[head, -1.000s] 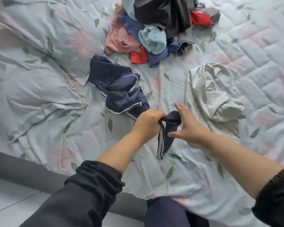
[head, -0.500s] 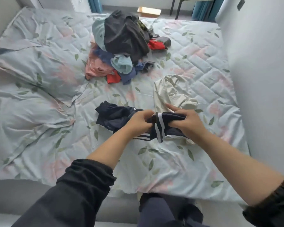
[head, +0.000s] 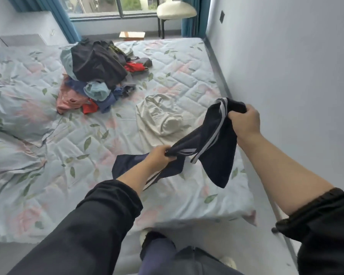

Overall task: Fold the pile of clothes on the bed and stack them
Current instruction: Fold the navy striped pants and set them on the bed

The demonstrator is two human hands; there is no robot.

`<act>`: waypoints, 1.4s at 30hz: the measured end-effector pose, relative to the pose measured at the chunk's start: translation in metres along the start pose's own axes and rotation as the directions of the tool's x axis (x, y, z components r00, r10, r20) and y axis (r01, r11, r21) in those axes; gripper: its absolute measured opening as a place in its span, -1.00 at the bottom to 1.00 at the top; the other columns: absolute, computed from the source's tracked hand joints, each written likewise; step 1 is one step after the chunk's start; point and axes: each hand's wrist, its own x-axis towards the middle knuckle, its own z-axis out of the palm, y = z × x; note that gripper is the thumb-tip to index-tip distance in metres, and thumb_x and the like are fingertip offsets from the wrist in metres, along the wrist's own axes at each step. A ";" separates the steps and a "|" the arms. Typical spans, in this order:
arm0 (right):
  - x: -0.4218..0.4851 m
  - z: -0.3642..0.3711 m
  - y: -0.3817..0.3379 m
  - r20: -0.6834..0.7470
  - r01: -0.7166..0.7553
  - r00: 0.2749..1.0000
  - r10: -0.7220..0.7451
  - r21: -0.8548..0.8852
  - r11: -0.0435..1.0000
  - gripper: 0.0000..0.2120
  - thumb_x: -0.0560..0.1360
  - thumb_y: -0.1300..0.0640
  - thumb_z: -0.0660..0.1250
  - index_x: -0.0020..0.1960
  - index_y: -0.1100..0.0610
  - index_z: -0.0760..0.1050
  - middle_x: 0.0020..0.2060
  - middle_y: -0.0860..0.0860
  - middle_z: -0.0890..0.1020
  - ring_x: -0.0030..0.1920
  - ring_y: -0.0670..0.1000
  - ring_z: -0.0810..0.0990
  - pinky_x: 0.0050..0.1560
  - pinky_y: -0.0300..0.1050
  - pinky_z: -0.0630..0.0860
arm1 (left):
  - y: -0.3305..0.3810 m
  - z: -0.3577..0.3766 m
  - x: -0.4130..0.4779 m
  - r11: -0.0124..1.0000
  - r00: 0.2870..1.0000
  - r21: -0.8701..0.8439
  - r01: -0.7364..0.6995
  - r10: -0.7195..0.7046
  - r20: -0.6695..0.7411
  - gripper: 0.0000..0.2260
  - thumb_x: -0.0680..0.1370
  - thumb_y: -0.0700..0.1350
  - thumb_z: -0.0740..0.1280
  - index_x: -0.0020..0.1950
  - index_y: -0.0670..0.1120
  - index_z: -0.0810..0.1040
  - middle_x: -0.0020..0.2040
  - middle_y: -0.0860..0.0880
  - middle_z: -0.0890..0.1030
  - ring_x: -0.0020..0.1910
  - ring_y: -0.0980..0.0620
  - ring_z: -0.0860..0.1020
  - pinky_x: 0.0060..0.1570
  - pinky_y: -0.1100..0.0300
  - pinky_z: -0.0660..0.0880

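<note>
Clearly you are only starting: your left hand (head: 159, 155) and right hand (head: 244, 121) each grip a bunched end of the navy striped garment (head: 211, 143), lifted unfolded over the near right corner of the bed (head: 187, 205). A cream garment (head: 159, 116) lies crumpled just beyond, the pile (head: 95, 74) waits toward the far edge, and no folded stack shows.
</note>
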 end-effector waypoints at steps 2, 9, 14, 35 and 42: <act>0.012 -0.056 0.017 -0.065 0.029 0.997 -0.038 -0.130 0.991 -0.81 0.37 0.29 0.26 -0.03 0.14 0.47 -0.20 -0.01 0.54 -0.19 -0.01 0.51 -0.19 -0.18 0.47 | 0.048 0.023 0.003 0.999 0.998 -0.018 -0.037 0.036 -0.052 -0.90 0.48 -0.18 0.41 -0.03 -0.16 0.63 -0.14 -0.13 0.65 -0.15 -0.01 0.59 -0.04 0.06 0.51; 0.033 -0.250 0.056 0.124 0.066 0.992 -0.036 -0.243 0.968 -0.46 0.46 0.17 0.33 0.38 0.01 0.22 0.11 -0.11 0.46 0.07 -0.06 0.50 0.05 -0.24 0.40 | 0.242 0.122 0.017 0.979 0.980 -0.049 -0.200 0.199 -0.028 -0.91 0.45 -0.22 0.42 -0.26 -0.11 0.61 -0.43 0.04 0.51 -0.43 0.14 0.43 -0.37 0.30 0.37; 0.030 -0.329 0.061 0.443 0.050 0.895 0.054 -0.220 0.974 -0.23 0.42 -0.04 0.46 0.47 -0.20 0.07 0.16 -0.43 0.38 0.11 -0.41 0.45 0.05 -0.43 0.40 | 0.347 0.177 0.019 0.939 0.974 -0.292 -0.180 0.212 0.083 -0.90 0.51 -0.28 0.33 -0.15 -0.13 0.60 -0.25 -0.11 0.57 -0.27 -0.02 0.54 -0.18 0.13 0.49; 0.135 -0.404 -0.037 -0.363 0.176 0.902 -0.232 -0.181 0.968 -0.82 0.41 0.25 0.41 -0.27 0.01 0.52 -0.31 -0.08 0.62 -0.24 -0.10 0.60 -0.25 -0.26 0.58 | 0.441 0.304 0.117 0.918 0.807 -0.279 -0.280 0.383 0.449 -0.73 0.37 -0.14 0.51 0.03 -0.03 0.60 -0.08 0.05 0.67 -0.05 0.04 0.64 -0.04 0.21 0.57; 0.164 -0.442 0.034 0.177 -0.148 0.968 0.177 -0.163 0.975 -0.44 0.45 -0.05 0.42 0.38 0.04 0.34 0.28 -0.08 0.47 0.27 -0.08 0.45 0.30 -0.13 0.35 | 0.469 0.288 0.153 0.881 0.944 -0.467 -0.074 0.213 0.253 -0.80 0.35 -0.19 0.53 -0.07 -0.15 0.63 -0.11 -0.12 0.70 -0.09 -0.08 0.67 0.01 0.04 0.60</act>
